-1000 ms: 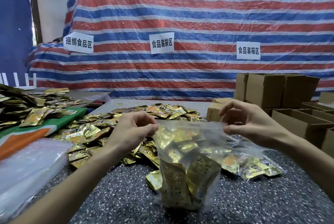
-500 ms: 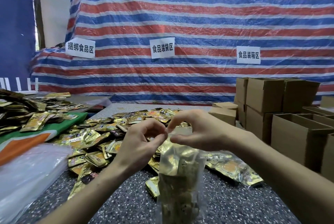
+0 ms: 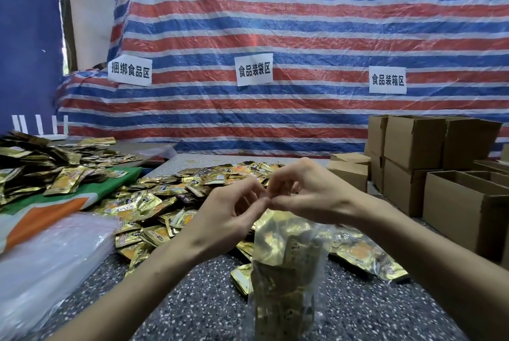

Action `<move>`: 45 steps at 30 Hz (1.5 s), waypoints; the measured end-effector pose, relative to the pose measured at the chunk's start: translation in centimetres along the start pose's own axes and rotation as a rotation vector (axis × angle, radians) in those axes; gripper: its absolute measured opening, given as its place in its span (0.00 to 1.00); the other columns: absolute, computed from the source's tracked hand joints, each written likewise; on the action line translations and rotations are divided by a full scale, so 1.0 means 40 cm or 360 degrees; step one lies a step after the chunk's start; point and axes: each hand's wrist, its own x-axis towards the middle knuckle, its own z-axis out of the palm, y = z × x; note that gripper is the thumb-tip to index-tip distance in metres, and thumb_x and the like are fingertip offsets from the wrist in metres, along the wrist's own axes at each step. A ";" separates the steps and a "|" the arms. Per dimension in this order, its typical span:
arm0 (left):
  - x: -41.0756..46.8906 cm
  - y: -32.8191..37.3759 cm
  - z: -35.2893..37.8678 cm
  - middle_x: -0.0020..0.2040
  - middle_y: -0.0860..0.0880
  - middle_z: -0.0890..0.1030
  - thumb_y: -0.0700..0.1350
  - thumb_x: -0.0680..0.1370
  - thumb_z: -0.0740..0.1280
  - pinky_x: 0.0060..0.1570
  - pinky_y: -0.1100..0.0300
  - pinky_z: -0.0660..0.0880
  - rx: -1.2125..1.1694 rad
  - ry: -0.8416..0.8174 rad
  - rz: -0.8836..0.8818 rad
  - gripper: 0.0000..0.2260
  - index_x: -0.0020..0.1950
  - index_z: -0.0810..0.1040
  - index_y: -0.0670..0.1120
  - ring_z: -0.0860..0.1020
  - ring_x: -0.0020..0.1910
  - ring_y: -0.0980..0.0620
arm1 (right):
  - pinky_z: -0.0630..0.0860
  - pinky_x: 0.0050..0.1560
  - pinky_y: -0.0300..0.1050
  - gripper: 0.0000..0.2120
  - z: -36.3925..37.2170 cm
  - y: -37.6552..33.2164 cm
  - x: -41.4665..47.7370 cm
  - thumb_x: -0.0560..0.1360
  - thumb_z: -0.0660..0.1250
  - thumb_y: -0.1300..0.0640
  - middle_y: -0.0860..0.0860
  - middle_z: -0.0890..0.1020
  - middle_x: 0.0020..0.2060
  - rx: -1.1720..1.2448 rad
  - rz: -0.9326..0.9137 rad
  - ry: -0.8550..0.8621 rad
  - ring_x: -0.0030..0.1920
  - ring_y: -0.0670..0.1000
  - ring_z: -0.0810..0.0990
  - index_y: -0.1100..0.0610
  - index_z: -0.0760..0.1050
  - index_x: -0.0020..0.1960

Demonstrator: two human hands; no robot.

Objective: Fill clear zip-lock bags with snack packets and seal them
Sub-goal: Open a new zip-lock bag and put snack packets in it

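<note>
A clear zip-lock bag (image 3: 286, 271) stuffed with gold snack packets stands upright on the speckled table (image 3: 192, 307), seen edge-on. My left hand (image 3: 231, 214) and my right hand (image 3: 305, 194) meet above it, fingertips together, both pinching the bag's top strip. The strip itself is hidden between the fingers. A wide heap of loose gold snack packets (image 3: 170, 197) lies behind and to the left of my hands. Another filled clear bag (image 3: 366, 252) lies flat to the right of the standing one.
A stack of empty clear bags (image 3: 46, 263) lies at the near left. Another packet pile (image 3: 35, 164) sits on a green and orange cloth (image 3: 41, 208). Open cardboard boxes (image 3: 440, 164) stand at the right. A striped tarp with paper signs hangs behind.
My hands, spread wide at the bag's two top corners a second ago, have come together at the middle of the top edge. The bag has turned edge-on and now looks narrow.
</note>
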 end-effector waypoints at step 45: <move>-0.015 -0.008 0.022 0.37 0.51 0.81 0.36 0.78 0.69 0.39 0.47 0.76 -0.0090 0.0336 -0.0025 0.07 0.42 0.82 0.46 0.79 0.39 0.50 | 0.73 0.41 0.31 0.07 -0.115 0.171 -0.234 0.75 0.73 0.56 0.40 0.83 0.38 0.0173 0.0349 0.0063 0.41 0.39 0.79 0.45 0.83 0.41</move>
